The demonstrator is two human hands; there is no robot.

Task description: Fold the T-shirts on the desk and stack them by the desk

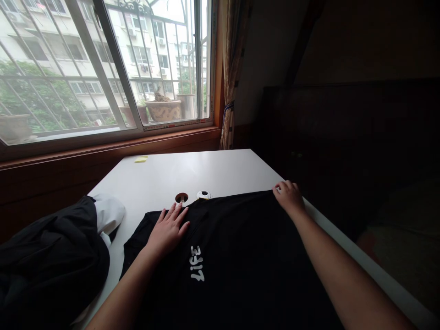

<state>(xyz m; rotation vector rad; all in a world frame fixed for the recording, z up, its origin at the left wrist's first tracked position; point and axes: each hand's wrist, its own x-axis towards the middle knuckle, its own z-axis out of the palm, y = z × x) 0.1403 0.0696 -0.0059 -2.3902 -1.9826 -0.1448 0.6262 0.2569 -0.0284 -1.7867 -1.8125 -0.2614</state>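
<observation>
A black garment (pixel 233 247) with white lettering (pixel 197 263) lies spread over the white table (pixel 220 172). My left hand (pixel 169 229) rests flat on its upper left part, fingers apart and pointing away from me. At the garment's far right corner is my right hand (pixel 288 195), its fingers curled and pressed together at the edge of the cloth, holding that corner. The near part of the garment runs out of view between my forearms.
Dark and white clothes (pixel 58 247) are heaped on the left. Beyond the garment are a round hole (pixel 181 198), a white ring-shaped fitting (pixel 204 195) and a yellow sticker (pixel 141 159). A barred window (pixel 151 68) and a curtain (pixel 231 78) stand behind the table.
</observation>
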